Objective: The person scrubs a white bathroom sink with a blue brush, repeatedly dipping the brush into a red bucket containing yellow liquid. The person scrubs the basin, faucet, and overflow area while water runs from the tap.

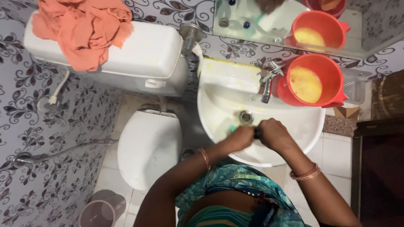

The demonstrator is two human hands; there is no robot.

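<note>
Centrally, lower middle of the frame: left hand [240,138] and right hand [273,133], both closed and pressed together, gripping a dark handle [257,133] between them; a teal bit [232,127] shows at the left hand, what it is cannot be told. Beneath them: white washbasin [309,128], drain [245,117], metal tap [268,82]. Right of the tap: orange jug [313,80] holding yellow liquid. Left: white toilet [148,145]; upper left, cistern [145,54] draped with orange cloth [82,29].
</note>
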